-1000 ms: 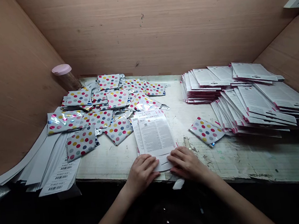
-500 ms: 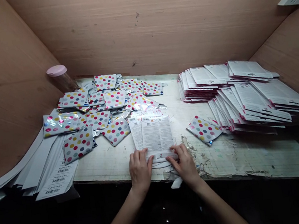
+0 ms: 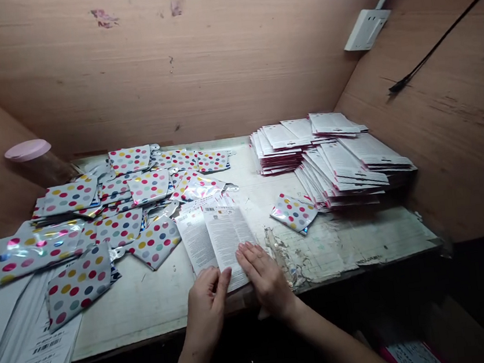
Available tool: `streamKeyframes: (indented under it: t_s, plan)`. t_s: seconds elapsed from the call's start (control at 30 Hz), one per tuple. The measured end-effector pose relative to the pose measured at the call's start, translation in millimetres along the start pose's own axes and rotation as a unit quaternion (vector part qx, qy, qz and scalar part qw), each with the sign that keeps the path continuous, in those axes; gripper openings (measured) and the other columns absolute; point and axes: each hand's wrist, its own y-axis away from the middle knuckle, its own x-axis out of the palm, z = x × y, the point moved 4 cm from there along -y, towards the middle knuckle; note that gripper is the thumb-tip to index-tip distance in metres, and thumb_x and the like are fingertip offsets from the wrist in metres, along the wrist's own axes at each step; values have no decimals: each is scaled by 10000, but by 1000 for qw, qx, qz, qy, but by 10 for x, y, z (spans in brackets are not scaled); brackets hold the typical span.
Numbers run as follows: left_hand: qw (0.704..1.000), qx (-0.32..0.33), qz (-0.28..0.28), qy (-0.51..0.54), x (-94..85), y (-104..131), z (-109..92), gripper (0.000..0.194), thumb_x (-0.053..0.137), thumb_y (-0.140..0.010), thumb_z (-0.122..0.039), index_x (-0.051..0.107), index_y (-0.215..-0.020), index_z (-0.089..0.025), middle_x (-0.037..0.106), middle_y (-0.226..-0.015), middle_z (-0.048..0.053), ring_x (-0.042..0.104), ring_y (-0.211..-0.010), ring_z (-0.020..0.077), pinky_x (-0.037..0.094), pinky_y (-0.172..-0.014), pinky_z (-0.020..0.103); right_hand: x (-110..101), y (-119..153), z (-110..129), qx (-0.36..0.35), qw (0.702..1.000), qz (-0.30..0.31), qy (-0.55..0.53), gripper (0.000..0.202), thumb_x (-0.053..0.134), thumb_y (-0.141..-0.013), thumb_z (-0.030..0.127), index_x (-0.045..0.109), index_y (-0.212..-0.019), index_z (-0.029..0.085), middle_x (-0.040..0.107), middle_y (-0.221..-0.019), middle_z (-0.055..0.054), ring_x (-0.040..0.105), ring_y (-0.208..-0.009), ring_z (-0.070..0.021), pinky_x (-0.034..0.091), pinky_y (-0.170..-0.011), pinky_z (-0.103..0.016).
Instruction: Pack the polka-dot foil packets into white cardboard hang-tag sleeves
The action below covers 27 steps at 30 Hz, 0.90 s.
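A white printed card packet (image 3: 230, 235) with small text lies near the table's front edge, turned slightly. Another printed packet (image 3: 197, 242) shows beneath it on the left. My left hand (image 3: 207, 299) is closed at the lower left corner of the top packet, fingers curled and thumb raised along the edge. Flat over its lower right part rests my right hand (image 3: 265, 275), fingers stretched out together. The packet's bottom edge is partly hidden by both hands. To the right lies a single polka-dot foil pouch (image 3: 294, 213).
Many polka-dot pouches (image 3: 118, 227) are heaped at left, beside a pink-lidded container (image 3: 31, 156). Barcode label sheets (image 3: 38, 350) hang over the front left edge. Stacked white packets (image 3: 336, 162) stand at right. Wooden panels (image 3: 211, 62) enclose the table; a socket (image 3: 367, 28) is mounted at right.
The view has swung to the right. My right hand has gone from gripping the packet's lower right corner to lying flat on it. My left hand has curled at the lower left corner.
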Motion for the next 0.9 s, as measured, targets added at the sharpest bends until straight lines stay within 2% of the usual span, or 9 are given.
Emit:
streamKeyframes:
  t_s: [0.17, 0.27, 0.4, 0.53, 0.63, 0.7, 0.77, 0.83, 0.9]
  plan:
    - [962, -115, -165, -187, -134, -144, 108, 684, 513, -806, -635, 525, -1271, -133, 476, -1185, 159, 420, -1151, 378, 393, -962, 515, -893, -122, -953, 20, 979, -174, 104, 490, 431, -922, 129, 461, -1405, 204, 648, -1243, -107, 551, -1211, -270, 439, -1018, -472]
    - [934, -170, -156, -273, -69, -215, 359, 918, 639, -698, -639, 399, -1399, -97, 440, -1160, 161, 415, -1144, 396, 384, -987, 523, -1331, -86, -1910, 158, 945, -128, 257, 417, 401, -927, 188, 572, -1307, 170, 637, -1260, -119, 541, -1157, -323, 386, -1002, -520]
    - [943, -147, -156, -255, -47, -218, 512, 648, 607, -780, -551, 518, -1259, -124, 488, -993, 90, 512, -1011, 311, 451, -921, 436, -1591, -54, -2644, 218, 933, -35, 284, 451, 363, -894, 183, 560, -1284, 67, 623, -1255, -188, 557, -1135, -340, 325, -1033, -577]
    - [943, -139, -183, -240, -123, -183, 512, 379, 622, -795, -474, 564, -992, -156, 527, -895, 58, 553, -896, 272, 479, -833, 410, -1462, -84, -2174, 227, 953, -37, 197, 639, 459, -887, 337, 348, -1423, 8, 357, -1474, -263, 302, -1382, -382, 242, -1104, -593]
    - [944, -142, -182, -235, -123, -156, 481, 448, 646, -770, -501, 538, -1027, -149, 545, -939, 73, 556, -924, 272, 476, -845, 410, -1095, -18, -1333, 296, 951, -81, -33, 422, 515, -889, 402, 553, -1239, 171, 590, -1234, -178, 545, -1171, -323, 426, -995, -502]
    - [936, -138, -183, -267, -105, -126, 445, 655, 713, -688, -547, 505, -1147, -129, 536, -1026, 102, 532, -1006, 302, 465, -879, 430, -655, 94, -776, 397, 855, 7, -333, 327, 516, -900, 444, 596, -1099, 197, 665, -997, -121, 675, -822, -245, 545, -748, -404]
    - [935, -135, -165, -283, -73, -90, 417, 733, 753, -644, -538, 486, -1195, -136, 537, -1045, 102, 529, -1021, 311, 463, -884, 437, -244, 228, -249, 484, 657, 113, -567, 355, 523, -902, 454, 574, -1108, 170, 678, -884, -91, 676, -618, -197, 530, -560, -321]
    - [938, -139, -155, -277, -58, -45, 396, 646, 755, -658, -496, 505, -1145, -154, 554, -1026, 92, 544, -1003, 309, 464, -880, 442, 11, 318, 111, 538, 476, 149, -680, 382, 567, -887, 396, 541, -1166, 136, 690, -868, -83, 667, -548, -168, 497, -484, -259]
    - [943, -159, -163, -241, -69, 16, 375, 542, 735, -685, -464, 509, -1078, -168, 575, -1007, 92, 568, -970, 312, 471, -858, 456, 153, 350, 267, 570, 371, 118, -724, 410, 632, -850, 298, 526, -1200, 112, 702, -897, -79, 670, -562, -145, 503, -494, -226]
